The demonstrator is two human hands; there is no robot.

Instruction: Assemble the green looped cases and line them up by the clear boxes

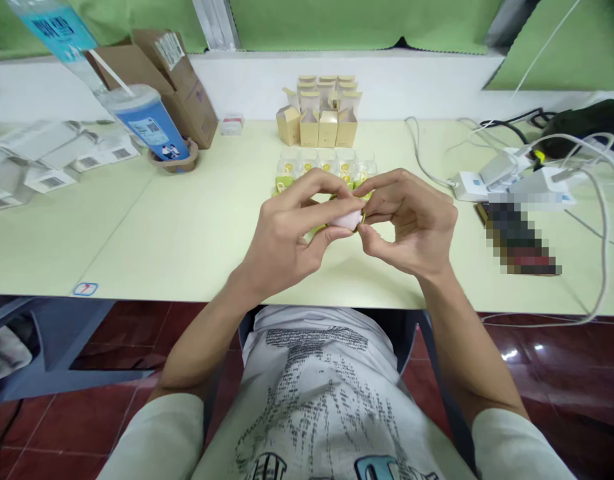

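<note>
small pale pink piece [347, 219], pinched between both hands' fingertips above the table.

both hands meet in front of the chest. the left hand [287, 227] curls with thumb and fingers pinched together. the right hand [411, 227] mirrors it, its fingertips [365, 231] closed against the left's. the left forearm [207, 333] and right forearm [461, 340] angle inward.

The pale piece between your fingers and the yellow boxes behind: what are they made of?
Pale piece, pinched by left hand and right hand: smooth, slightly glossy, probably plastic, though mostly hidden. Yellow boxes: matte folded card, judging by open flaps and creases.
</note>
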